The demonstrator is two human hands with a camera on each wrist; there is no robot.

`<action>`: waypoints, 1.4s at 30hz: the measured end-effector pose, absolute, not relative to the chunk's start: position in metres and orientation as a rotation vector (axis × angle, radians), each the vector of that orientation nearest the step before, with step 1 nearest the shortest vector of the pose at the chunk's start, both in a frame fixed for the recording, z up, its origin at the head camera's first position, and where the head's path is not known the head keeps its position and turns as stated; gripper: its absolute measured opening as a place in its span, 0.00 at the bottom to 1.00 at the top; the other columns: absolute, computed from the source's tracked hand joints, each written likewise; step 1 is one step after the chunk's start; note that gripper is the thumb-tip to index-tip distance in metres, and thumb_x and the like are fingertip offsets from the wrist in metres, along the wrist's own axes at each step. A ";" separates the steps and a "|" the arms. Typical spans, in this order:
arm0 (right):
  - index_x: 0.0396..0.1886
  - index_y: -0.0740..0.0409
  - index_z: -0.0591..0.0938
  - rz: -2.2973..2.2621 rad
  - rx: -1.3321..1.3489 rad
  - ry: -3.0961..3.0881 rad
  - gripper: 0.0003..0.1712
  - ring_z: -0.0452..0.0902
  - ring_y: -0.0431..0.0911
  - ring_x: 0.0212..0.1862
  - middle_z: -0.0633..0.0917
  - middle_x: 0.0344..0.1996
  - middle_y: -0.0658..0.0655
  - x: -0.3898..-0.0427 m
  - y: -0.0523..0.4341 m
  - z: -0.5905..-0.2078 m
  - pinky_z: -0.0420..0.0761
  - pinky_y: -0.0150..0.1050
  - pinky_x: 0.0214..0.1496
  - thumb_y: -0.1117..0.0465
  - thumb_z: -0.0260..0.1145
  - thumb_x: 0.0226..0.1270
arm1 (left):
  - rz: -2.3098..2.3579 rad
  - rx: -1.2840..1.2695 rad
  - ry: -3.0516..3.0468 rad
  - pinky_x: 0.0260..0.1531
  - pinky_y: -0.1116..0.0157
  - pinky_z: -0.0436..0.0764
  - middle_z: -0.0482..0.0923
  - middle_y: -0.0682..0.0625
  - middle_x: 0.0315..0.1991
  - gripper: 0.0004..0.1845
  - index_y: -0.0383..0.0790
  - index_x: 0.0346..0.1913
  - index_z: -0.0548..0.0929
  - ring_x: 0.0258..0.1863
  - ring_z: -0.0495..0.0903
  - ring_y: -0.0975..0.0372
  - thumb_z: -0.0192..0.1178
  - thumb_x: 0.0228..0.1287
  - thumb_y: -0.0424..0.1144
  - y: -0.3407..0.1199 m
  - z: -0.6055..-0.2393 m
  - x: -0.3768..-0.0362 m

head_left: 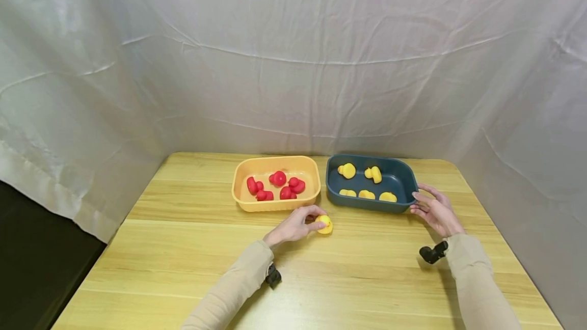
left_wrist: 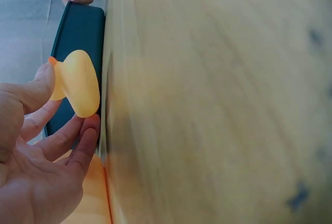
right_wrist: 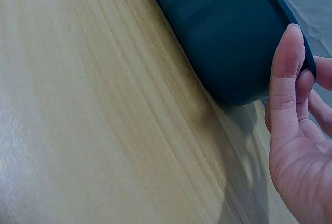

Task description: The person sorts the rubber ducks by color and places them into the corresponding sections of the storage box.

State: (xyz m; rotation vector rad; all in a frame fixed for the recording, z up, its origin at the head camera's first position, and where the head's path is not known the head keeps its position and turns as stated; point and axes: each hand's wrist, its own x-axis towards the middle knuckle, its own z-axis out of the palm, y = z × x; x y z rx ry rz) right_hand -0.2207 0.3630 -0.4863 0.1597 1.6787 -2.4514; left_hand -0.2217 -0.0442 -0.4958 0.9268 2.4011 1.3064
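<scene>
A yellow toy duck [head_left: 325,224] is pinched between the thumb and fingers of my left hand [head_left: 294,226], in front of the gap between two bins. In the left wrist view this duck [left_wrist: 82,84] shows its rounded body, with the head end by the thumb. My right hand [head_left: 436,212] grips the right end of a dark blue bin [head_left: 367,203]. Seen from the right wrist, the thumb lies on the outside of the bin wall [right_wrist: 223,42] near the rim, with fingertips behind it. Several yellow ducks [head_left: 347,170] lie inside that bin.
Left of the blue bin stands a light orange bin [head_left: 261,207] holding several red toy ducks [head_left: 277,178]. Both sit near the back edge of a wooden table [head_left: 348,279]. A pale curtain [head_left: 293,75] hangs behind and along the sides.
</scene>
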 end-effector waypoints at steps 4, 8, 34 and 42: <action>0.59 0.50 0.72 -2.455 0.159 1.671 0.16 0.85 0.43 0.30 0.82 0.33 0.52 -0.220 0.364 -0.486 0.88 0.32 0.36 0.67 0.57 0.76 | 1.346 0.918 2.403 0.54 0.66 0.81 0.84 0.46 0.48 0.15 0.36 0.56 0.81 0.45 0.78 0.62 0.61 0.72 0.39 -0.044 -0.493 -0.221; 0.58 0.49 0.73 -2.454 0.159 1.667 0.15 0.85 0.43 0.31 0.83 0.32 0.51 -0.220 0.363 -0.486 0.88 0.33 0.36 0.68 0.57 0.77 | 1.404 0.886 2.407 0.52 0.69 0.81 0.83 0.46 0.48 0.15 0.37 0.56 0.82 0.45 0.78 0.63 0.61 0.73 0.40 -0.043 -0.490 -0.221; 0.58 0.49 0.73 -2.454 0.155 1.685 0.15 0.85 0.43 0.30 0.82 0.33 0.52 -0.221 0.362 -0.487 0.88 0.33 0.36 0.67 0.57 0.77 | 1.578 0.980 2.544 0.47 0.69 0.84 0.86 0.42 0.47 0.15 0.36 0.56 0.80 0.43 0.84 0.55 0.62 0.71 0.38 -0.036 -0.431 -0.239; 0.59 0.49 0.71 -2.442 0.169 1.687 0.16 0.85 0.43 0.31 0.81 0.34 0.51 -0.221 0.363 -0.488 0.88 0.32 0.37 0.67 0.57 0.77 | 1.475 0.890 2.565 0.56 0.63 0.83 0.84 0.42 0.53 0.17 0.35 0.57 0.79 0.48 0.82 0.53 0.62 0.71 0.41 -0.032 -0.417 -0.249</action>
